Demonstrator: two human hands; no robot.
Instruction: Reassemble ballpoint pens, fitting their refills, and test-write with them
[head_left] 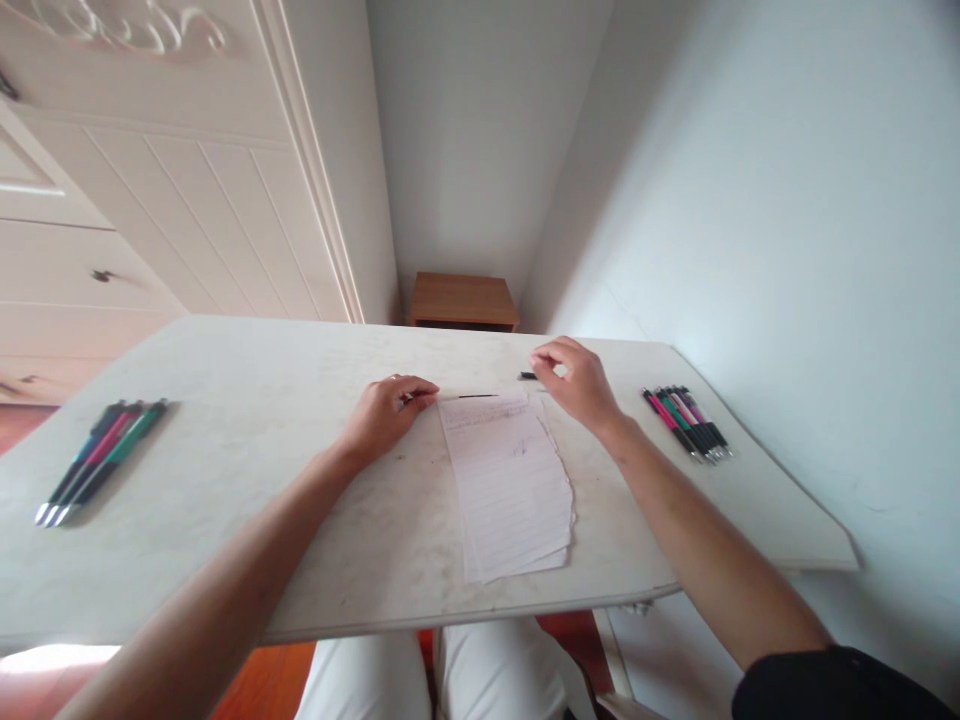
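We are pinching a thin refill in the left hand and a small black part in the right hand, one pen apparently lying apart, left bundle and right bundle untouched.

Refill: thin straight rod, pale on its left stretch, dark toward the right.
Refill pose: flat on the table, crosswise, along the far edge of the paper; left end at the left hand fingertips.
Pen part: small, short, black.
Pen part place: just beyond the paper's far right corner, its right end pinched at the right hand thumb and forefinger.
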